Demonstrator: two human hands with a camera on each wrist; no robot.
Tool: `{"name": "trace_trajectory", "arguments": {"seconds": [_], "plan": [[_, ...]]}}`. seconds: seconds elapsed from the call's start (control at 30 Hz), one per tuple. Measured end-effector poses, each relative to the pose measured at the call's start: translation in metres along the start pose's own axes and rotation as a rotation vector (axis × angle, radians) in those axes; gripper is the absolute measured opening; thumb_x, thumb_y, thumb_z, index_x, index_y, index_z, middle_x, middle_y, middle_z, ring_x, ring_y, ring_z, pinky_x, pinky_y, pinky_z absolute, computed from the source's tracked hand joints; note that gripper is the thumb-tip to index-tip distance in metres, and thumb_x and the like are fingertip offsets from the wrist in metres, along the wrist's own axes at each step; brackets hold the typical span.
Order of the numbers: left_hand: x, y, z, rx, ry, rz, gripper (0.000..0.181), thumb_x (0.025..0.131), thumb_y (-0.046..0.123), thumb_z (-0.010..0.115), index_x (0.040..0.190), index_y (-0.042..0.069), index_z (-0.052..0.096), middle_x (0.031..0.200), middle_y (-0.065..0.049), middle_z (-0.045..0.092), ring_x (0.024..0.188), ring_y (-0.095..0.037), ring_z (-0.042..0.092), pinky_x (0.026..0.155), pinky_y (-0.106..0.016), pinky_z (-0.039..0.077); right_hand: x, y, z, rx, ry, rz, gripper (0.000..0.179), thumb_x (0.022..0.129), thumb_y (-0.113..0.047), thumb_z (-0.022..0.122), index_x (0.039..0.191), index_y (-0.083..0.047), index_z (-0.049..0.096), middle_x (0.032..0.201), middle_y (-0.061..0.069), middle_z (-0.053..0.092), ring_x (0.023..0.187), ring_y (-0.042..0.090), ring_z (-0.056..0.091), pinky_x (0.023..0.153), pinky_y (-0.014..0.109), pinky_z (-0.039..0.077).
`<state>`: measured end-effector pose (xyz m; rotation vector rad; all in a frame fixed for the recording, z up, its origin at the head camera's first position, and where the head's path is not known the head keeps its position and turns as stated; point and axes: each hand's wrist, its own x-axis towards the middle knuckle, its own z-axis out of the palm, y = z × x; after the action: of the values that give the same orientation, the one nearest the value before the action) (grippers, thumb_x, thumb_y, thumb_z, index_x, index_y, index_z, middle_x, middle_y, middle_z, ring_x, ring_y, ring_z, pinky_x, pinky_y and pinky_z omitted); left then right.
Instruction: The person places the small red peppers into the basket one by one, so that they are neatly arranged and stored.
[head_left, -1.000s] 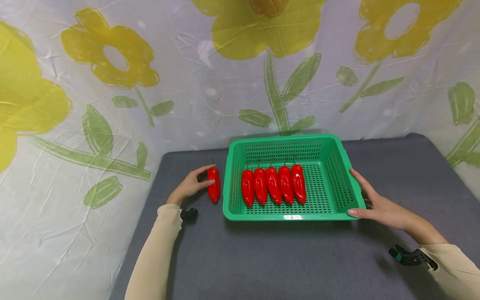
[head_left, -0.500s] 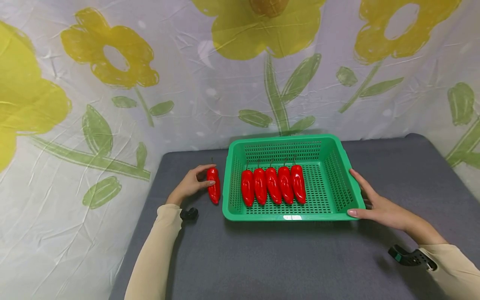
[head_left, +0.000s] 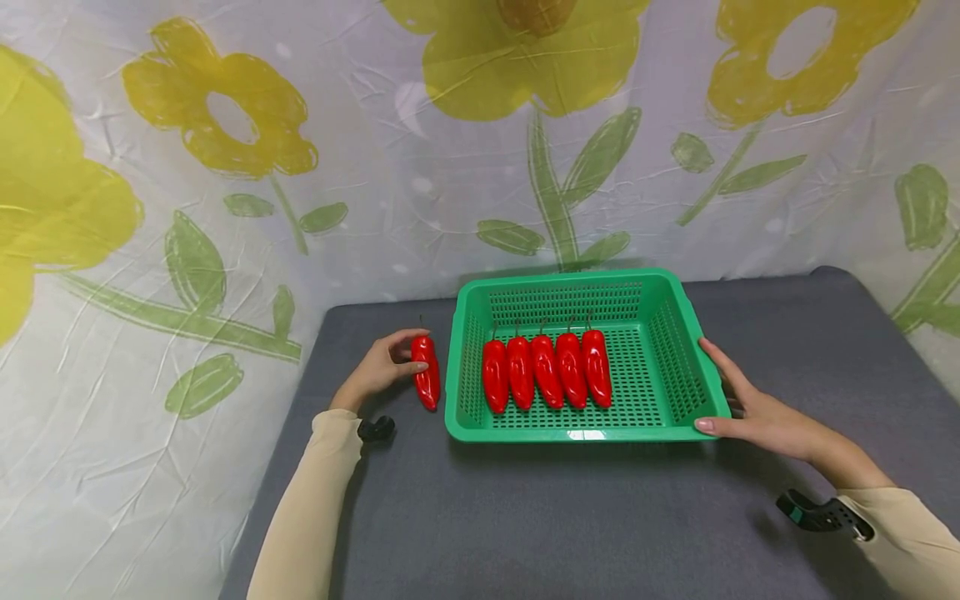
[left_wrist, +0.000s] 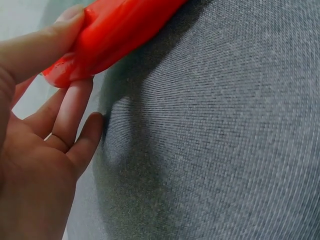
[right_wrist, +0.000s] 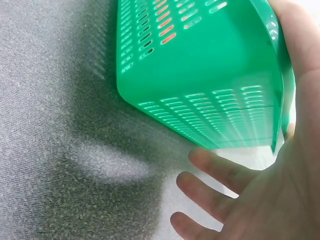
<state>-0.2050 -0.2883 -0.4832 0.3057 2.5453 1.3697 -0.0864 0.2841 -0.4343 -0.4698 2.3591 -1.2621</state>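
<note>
My left hand pinches a glossy red chili pepper between thumb and fingers, left of the basket. Its thin stem points to the back. In the left wrist view the thumb lies on the pepper, with the other fingers under and behind it. A green slotted plastic basket stands at the middle back. Several red chili peppers lie side by side inside it, stems to the back. My right hand holds the basket's front right corner, thumb on the rim; three fingers stretch free beside the wall in the right wrist view.
Dark grey cloth covers the table. Behind it and to the left hangs a pale sheet printed with yellow flowers. Inside the basket, bare slotted floor shows right of the peppers. Black straps sit at both wrists.
The pepper in my left hand has tilted a little, its stem end shifting left and its tip slightly toward the front. The right hand and the basket have barely moved.
</note>
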Motion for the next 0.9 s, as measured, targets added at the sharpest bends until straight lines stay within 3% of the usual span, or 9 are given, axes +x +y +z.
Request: {"name": "trace_trajectory", "arguments": {"seconds": [0.37, 0.67, 0.9], "plan": [[-0.004, 0.007, -0.005, 0.024, 0.010, -0.008, 0.061, 0.084, 0.010, 0.079, 0.140, 0.012, 0.055, 0.123, -0.020, 0.066, 0.101, -0.030, 0.068, 0.068, -0.033, 0.057, 0.000, 0.000, -0.001, 0.008, -0.002, 0.002, 0.109, 0.094, -0.018, 0.065, 0.153, -0.038, -0.024, 0.152, 0.043, 0.017, 0.128, 0.070, 0.034, 0.083, 0.058, 0.051], [-0.006, 0.010, -0.007, 0.056, 0.012, -0.003, 0.063, 0.085, 0.013, 0.078, 0.142, 0.012, 0.053, 0.123, -0.020, 0.066, 0.095, -0.024, 0.069, 0.072, -0.033, 0.057, 0.001, 0.000, -0.001, 0.007, 0.000, -0.001, 0.109, 0.094, -0.019, 0.065, 0.153, -0.038, -0.024, 0.151, 0.042, 0.018, 0.128, 0.069, 0.035, 0.084, 0.059, 0.050], [-0.010, 0.026, -0.013, 0.036, 0.018, 0.002, 0.064, 0.085, 0.014, 0.078, 0.144, 0.013, 0.051, 0.123, -0.021, 0.066, 0.098, -0.030, 0.069, 0.075, -0.031, 0.055, 0.001, 0.000, -0.001, 0.003, -0.002, 0.003, 0.108, 0.094, -0.019, 0.065, 0.153, -0.039, -0.024, 0.150, 0.041, 0.022, 0.128, 0.066, 0.038, 0.084, 0.057, 0.050]]}}
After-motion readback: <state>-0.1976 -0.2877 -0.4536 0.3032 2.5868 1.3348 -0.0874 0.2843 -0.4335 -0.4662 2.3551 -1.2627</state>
